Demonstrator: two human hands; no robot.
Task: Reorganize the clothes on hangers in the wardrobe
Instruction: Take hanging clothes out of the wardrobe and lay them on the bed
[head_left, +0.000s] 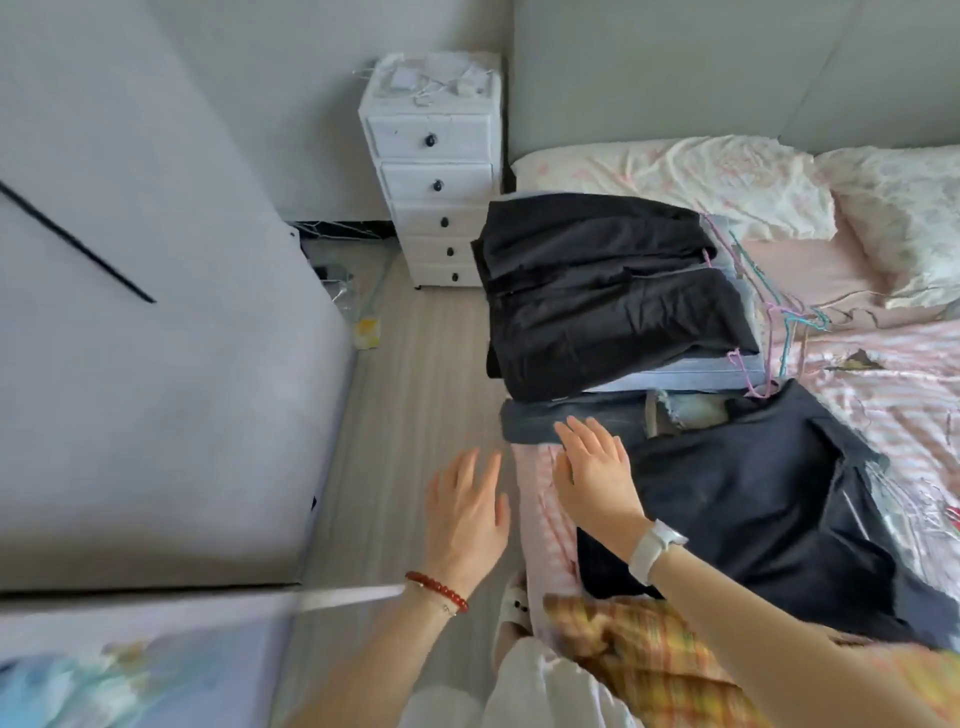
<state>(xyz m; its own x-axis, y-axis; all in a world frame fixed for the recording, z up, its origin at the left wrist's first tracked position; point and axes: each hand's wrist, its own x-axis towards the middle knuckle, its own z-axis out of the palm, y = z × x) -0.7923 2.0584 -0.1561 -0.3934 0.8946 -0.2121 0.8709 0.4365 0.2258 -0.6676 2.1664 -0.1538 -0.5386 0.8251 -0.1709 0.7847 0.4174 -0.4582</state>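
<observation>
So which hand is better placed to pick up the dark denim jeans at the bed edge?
The right hand, probably: its open fingers already reach over the dark denim jeans, while the left hand hovers over the floor beside the bed.

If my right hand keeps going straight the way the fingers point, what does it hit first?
Probably the folded dark jeans: the right hand is open, fingertips already at their near edge and pointing up the bed. Beyond them lies the stack of black clothes. Depth is unclear, so the hand may be hovering just above.
</observation>
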